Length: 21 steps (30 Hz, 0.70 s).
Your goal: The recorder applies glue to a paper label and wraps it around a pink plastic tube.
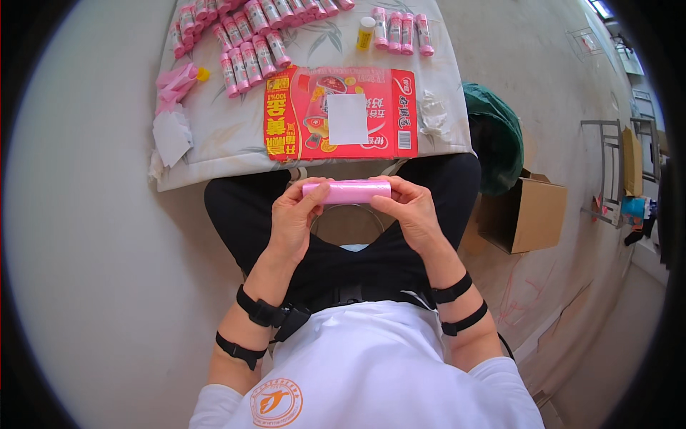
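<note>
Level between my two hands is a smooth pink roll of plastic film [354, 191], held just off the table's near edge, above my lap. My left hand [290, 220] is closed around its left end, thumb along the front. The right end sits in the grip of my right hand [414, 216], with the thumb below and the fingers behind. Straight ahead on the table lies a flat red printed cardboard sheet [389, 136]. On that sheet rests a white paper rectangle [348, 119].
Many labelled pink rolls [259, 53] lie at the table's far left. Several more [394, 32] lie beside a yellow bottle [365, 34]. Crumpled pink film [175, 84] and white paper [172, 139] sit left. A green bin [493, 136] and cardboard box [536, 214] stand right.
</note>
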### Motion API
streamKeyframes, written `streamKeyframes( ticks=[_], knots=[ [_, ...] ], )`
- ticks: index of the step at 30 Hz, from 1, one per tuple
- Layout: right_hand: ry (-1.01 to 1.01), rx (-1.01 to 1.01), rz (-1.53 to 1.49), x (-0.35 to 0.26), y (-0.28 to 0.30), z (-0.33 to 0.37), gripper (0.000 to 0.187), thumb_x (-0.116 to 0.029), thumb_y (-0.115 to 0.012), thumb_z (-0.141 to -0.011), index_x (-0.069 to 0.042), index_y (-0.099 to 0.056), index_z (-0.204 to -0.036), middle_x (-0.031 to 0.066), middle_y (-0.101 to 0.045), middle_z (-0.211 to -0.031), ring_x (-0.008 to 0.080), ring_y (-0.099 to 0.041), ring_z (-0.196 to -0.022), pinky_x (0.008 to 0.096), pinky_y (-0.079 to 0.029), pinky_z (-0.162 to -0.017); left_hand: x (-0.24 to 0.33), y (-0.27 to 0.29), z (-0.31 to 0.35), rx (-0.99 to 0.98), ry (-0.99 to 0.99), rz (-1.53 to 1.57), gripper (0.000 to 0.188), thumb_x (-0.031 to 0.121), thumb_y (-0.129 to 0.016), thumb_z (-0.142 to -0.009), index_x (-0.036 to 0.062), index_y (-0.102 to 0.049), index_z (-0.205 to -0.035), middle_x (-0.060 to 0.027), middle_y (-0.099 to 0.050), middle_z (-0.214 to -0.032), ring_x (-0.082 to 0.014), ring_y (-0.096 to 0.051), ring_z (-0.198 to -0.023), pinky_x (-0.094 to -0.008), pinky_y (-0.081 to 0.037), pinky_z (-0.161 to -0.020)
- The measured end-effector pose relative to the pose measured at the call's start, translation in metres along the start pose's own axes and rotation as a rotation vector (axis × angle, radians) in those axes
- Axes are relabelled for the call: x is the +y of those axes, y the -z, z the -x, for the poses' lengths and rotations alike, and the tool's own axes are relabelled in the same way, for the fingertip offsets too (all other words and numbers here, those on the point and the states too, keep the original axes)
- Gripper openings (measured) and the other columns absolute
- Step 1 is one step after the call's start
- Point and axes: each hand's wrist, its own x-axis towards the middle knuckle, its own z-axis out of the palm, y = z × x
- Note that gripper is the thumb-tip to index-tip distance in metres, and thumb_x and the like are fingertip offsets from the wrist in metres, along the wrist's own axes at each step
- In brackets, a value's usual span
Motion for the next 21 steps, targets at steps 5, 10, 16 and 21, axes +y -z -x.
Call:
streamKeyframes(
  ticks=[5, 10, 16, 21],
  knots=[
    [-0.020, 0.119, 0.132, 0.004, 0.017, -0.042, 0.032, -0.013, -0.073, -0.081, 0.002, -0.066, -0.108, 0.0032, -0.066, -0.085, 0.0092, -0.060, -0.076, 0.0223, -0.048, -0.071, -0.005, 0.003, -0.050, 0.032, 0.108, -0.136, 0.021, 0.018, -0.071, -0.084, 0.0051, -0.068, -0.100, 0.0007, -0.063, -0.087, -0.0056, -0.053, -0.069, -0.0194, -0.043, -0.062],
    [-0.083, 0.235, 0.197, 0.004, 0.023, -0.104, 0.027, -0.014, -0.074, -0.079, 0.002, -0.068, -0.101, 0.0045, -0.066, -0.081, 0.0095, -0.061, -0.074, 0.0232, -0.048, -0.064, 0.006, 0.012, -0.110, -0.100, 0.162, -0.128, 0.029, 0.023, -0.070, -0.085, 0.0056, -0.067, -0.108, -0.0010, -0.064, -0.090, -0.0086, -0.057, -0.074, -0.0217, -0.049, -0.067],
    [-0.102, 0.314, 0.389, 0.021, 0.032, -0.145, 0.024, -0.018, -0.077, -0.076, 0.002, -0.071, -0.089, 0.0058, -0.067, -0.075, 0.0116, -0.062, -0.064, 0.0255, -0.049, -0.057, 0.006, 0.008, -0.151, 0.014, 0.031, -0.485, 0.026, 0.019, -0.067, -0.087, 0.0017, -0.068, -0.106, -0.0054, -0.067, -0.096, -0.0109, -0.062, -0.084, -0.0226, -0.054, -0.068],
    [-0.149, 0.394, 0.564, 0.020, 0.030, -0.159, 0.030, -0.024, -0.079, -0.071, 0.000, -0.073, -0.089, 0.0084, -0.068, -0.072, 0.0137, -0.063, -0.063, 0.0269, -0.051, -0.060, 0.000, 0.006, -0.163, 0.093, -0.024, -0.603, 0.024, 0.017, -0.069, -0.085, -0.0017, -0.069, -0.101, -0.0068, -0.068, -0.094, -0.0128, -0.065, -0.076, -0.0230, -0.055, -0.060]
  ],
)
